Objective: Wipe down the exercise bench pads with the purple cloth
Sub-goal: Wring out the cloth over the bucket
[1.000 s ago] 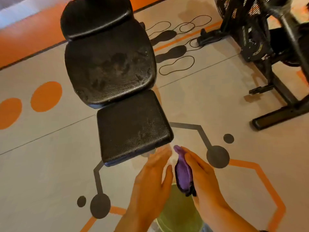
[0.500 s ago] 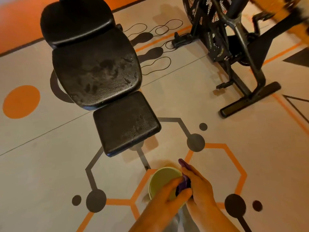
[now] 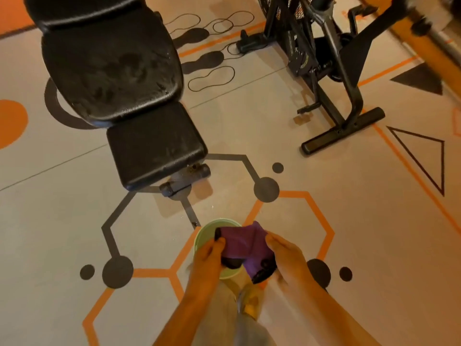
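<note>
The black exercise bench stands on the floor ahead and to the left, with a small seat pad (image 3: 156, 143), a large back pad (image 3: 112, 68) smeared with damp marks, and a head pad (image 3: 82, 8) at the top edge. Both my hands hold the purple cloth (image 3: 245, 243) spread between them above a light green bowl (image 3: 203, 236) on the floor. My left hand (image 3: 208, 255) pinches the cloth's left edge. My right hand (image 3: 287, 255) grips its right side. Both hands are well short of the bench.
A black exercise bike (image 3: 331, 71) stands at the right, its base bar (image 3: 344, 131) reaching toward the middle. An orange frame (image 3: 424, 43) crosses the top right corner. The grey floor carries orange hexagon lines and black dots. My leg (image 3: 239, 320) shows below the hands.
The view has pulled back from the bench, and the green bowl has come into sight under my hands. The cloth, bunched in my right hand before, is now spread between both hands.
</note>
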Demonstrator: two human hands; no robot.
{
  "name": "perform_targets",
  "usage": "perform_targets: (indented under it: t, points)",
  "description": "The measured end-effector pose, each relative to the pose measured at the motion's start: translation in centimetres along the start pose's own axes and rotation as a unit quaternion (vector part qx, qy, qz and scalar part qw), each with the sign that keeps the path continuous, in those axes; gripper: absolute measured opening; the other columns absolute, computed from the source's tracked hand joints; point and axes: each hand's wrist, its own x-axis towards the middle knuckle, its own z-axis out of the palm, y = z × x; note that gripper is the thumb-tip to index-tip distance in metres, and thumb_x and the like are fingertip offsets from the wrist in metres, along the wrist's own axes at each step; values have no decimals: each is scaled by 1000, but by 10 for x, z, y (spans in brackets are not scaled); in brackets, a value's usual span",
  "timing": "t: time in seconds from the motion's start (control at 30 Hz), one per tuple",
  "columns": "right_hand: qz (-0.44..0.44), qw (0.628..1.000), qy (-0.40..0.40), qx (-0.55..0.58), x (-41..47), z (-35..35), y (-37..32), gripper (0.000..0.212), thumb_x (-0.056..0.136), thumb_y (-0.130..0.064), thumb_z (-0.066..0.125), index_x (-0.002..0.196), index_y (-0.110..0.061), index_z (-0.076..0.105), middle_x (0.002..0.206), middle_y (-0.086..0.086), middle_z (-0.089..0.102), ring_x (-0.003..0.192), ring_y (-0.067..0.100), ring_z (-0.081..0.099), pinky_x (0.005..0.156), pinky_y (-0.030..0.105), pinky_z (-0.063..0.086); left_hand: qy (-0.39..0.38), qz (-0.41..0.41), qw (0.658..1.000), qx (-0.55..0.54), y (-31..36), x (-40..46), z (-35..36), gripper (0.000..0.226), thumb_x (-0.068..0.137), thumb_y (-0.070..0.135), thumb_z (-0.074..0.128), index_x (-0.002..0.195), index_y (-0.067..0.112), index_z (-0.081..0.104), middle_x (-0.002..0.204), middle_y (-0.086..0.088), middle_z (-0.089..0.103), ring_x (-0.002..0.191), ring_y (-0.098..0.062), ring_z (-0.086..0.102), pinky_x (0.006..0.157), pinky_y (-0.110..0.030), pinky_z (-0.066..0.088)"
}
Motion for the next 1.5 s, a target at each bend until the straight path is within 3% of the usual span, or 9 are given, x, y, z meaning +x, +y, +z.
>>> perform_targets:
  t: [0.2,0.37,0.47,0.6,0.77,1.0,1.13,1.3,1.5]
  points:
    - [-27,990,15,-140,47,-41,17,11,89,-5,64,99,-8,67,110,18,67,89,27,60,75,34,50,56,56,991,105,-30,33,1,29,97,16,53,122,4,61,112,-17,67,105,-35,62,96,-48,51]
    - [14,977,-106,-187,89,-63,23,42,77,0,75,109,-15,52,106,20,60,89,31,62,70,35,54,48,73,989,118,-50,72,1,20,95,11,54,111,16,43,96,-21,65,87,-32,63,76,-43,54]
    - [-17,959,-129,-253,117,-71,29,39,77,13,66,95,-19,55,98,15,60,89,32,62,77,41,55,30,112,979,166,-58,100,7,28,92,6,50,95,33,44,83,-21,59,75,-36,58,66,-43,50]
    - [-109,941,-83,-308,154,-69,51,38,81,20,50,70,-12,67,83,4,65,88,24,60,76,27,51,-12,116,961,250,-80,146,17,46,90,-3,46,69,34,63,96,-12,67,91,-38,64,82,-52,54]
    - [-128,911,-19,-393,200,-55,91,37,87,15,42,99,1,73,118,16,64,110,31,58,85,16,37,3,99,949,300,-108,190,32,33,93,-3,47,92,19,71,107,-10,66,93,-34,66,64,-20,53]
    - [-131,849,-76,-506,256,-33,136,40,91,4,48,131,0,51,132,22,44,116,37,51,96,35,43,12,91,941,326,-152,246,40,34,93,-2,47,113,13,70,112,-4,61,97,-24,58,75,-18,39]
    - [-151,849,-46,-504,279,-25,158,41,90,-1,51,131,-5,50,132,19,42,113,37,50,92,40,46,14,101,927,362,-168,273,42,37,92,-1,47,115,17,69,108,-6,61,64,-13,53,49,-10,38]
    - [-125,771,-71,-620,301,-18,174,44,95,-11,45,139,-15,45,148,13,30,130,36,36,104,43,39,3,103,927,361,-180,297,44,39,91,-1,45,118,17,68,106,-14,65,54,-10,48,45,-8,39]
    - [-95,808,-34,-581,300,-11,175,41,97,-10,41,138,-14,49,152,12,31,139,33,29,109,44,34,-10,55,938,343,-180,301,40,35,94,8,47,119,22,67,80,4,61,58,-11,49,41,-5,37]
